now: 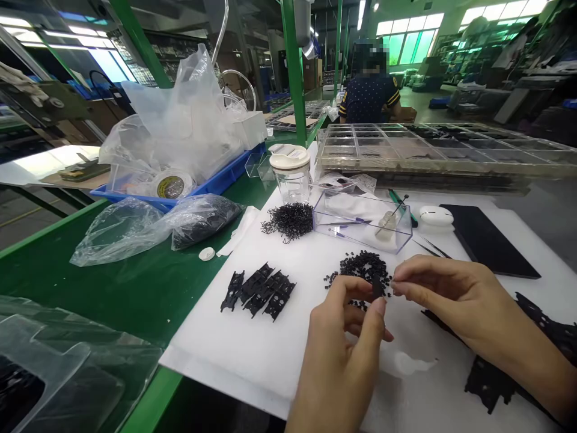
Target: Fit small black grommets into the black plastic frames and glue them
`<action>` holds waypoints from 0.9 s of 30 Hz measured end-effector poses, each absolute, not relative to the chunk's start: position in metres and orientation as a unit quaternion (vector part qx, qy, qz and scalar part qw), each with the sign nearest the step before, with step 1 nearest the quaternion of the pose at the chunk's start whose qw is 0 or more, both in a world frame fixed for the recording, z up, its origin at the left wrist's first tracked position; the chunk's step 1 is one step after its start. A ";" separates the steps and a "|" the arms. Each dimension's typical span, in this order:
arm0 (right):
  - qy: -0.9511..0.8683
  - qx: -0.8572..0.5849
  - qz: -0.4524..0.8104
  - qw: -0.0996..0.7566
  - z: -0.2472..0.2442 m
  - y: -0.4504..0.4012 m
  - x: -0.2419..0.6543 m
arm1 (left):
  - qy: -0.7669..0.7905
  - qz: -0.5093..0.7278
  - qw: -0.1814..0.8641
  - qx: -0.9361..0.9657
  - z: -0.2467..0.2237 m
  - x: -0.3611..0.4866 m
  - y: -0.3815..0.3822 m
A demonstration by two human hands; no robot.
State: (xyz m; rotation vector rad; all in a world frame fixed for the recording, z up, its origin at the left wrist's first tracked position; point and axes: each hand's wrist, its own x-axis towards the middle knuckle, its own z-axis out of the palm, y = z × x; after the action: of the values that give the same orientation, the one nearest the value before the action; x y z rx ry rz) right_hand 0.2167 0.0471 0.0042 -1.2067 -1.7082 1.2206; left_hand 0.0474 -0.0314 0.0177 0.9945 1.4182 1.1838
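Clearly, from the head view, the likeliest slip is the tiny black part [377, 287] dropping from the fingertips into the heap of small black pieces [363, 267] just behind it on the white mat [270, 343], since it is pinched only at its edges and would be hard to pick out again among the like pieces. The left hand [345, 337] has its grip pressed together, thumb and forefinger closed on the part from below, while the right hand [451, 294] narrows its grip to a fingertip pinch touching the same part from the side, both above the desk [135, 288].
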 end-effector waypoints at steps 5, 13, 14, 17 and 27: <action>-0.629 -0.460 0.519 0.352 0.001 0.048 0.218 | 0.590 0.487 0.501 0.404 0.018 0.048 -0.031; -0.582 -0.472 0.574 0.331 0.002 0.050 0.219 | 0.591 0.485 0.508 0.398 0.017 0.047 -0.030; -0.584 -0.471 0.569 0.336 0.003 0.050 0.219 | 0.591 0.486 0.508 0.396 0.017 0.047 -0.030; -0.586 -0.453 0.574 0.349 0.004 0.050 0.218 | 0.589 0.491 0.509 0.390 0.017 0.047 -0.030; -0.591 -0.389 0.594 0.383 0.009 0.045 0.215 | 0.533 0.530 0.527 0.398 0.010 0.043 -0.027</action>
State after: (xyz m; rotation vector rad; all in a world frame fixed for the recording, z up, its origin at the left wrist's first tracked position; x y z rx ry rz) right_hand 0.2149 0.0453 0.0094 -0.9921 -1.5058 1.5153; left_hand 0.0430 -0.0268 0.0099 0.9509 1.2730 1.2668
